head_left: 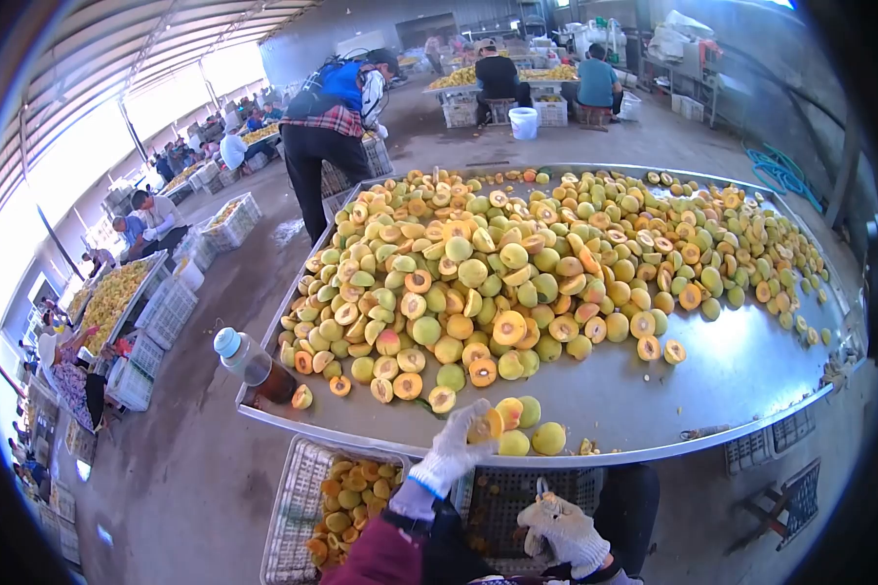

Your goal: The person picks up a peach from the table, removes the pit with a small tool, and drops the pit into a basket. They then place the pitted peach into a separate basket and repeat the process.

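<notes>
My left hand (pixel 449 450), in a white knitted glove, is closed on a peach half (pixel 486 426) at the table's near edge. Beside it lie a few yellow-green peaches (pixel 548 438) on the metal table (pixel 595 409). My right hand (pixel 568 534), gloved too, is held lower, in front of the table and above a dark crate (pixel 502 507). Its fingers are curled round a small tool with a pale metal tip (pixel 541 486); the rest of the tool is hidden. A big heap of halved peaches (pixel 458 273) covers much of the table.
A bottle of dark liquid (pixel 254 363) leans at the table's left corner. Below stands a white crate (pixel 285 517) of peach halves. A person in a blue vest (pixel 337 107) bends behind the table. A stool (pixel 788 502) is at right, a blue hose (pixel 780 171) farther back.
</notes>
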Action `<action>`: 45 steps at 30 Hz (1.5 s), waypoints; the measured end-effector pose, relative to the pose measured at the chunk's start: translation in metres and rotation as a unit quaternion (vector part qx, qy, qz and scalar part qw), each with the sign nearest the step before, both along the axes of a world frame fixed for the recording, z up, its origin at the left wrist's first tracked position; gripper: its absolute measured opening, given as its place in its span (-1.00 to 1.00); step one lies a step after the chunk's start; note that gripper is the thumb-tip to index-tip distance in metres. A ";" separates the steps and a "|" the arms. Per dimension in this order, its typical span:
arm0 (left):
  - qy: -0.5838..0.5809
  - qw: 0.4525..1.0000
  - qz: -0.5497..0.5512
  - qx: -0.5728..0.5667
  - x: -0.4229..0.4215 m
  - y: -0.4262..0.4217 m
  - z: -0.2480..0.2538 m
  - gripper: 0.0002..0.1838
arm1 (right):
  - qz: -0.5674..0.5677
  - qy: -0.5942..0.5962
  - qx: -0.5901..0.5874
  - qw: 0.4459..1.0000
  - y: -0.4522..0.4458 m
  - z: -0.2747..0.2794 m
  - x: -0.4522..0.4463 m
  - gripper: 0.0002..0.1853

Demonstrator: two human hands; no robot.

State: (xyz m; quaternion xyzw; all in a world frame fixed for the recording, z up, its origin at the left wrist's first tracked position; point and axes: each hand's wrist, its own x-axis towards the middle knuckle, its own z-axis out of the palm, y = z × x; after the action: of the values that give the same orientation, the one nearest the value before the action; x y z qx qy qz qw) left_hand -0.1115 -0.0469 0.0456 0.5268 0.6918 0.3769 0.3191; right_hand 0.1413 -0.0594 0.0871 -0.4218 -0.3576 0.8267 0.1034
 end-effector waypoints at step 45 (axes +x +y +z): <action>-0.369 0.911 0.072 0.171 0.106 -0.099 0.087 -0.55 | 0.141 -0.130 0.199 0.961 -0.039 0.077 -0.017 -0.62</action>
State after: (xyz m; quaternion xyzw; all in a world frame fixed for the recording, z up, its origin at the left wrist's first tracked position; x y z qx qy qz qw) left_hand -0.0052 -0.1458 0.1321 0.3455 0.4860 0.6786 0.4289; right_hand 0.1245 -0.0980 0.1639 -0.4419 -0.5811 0.6831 0.0204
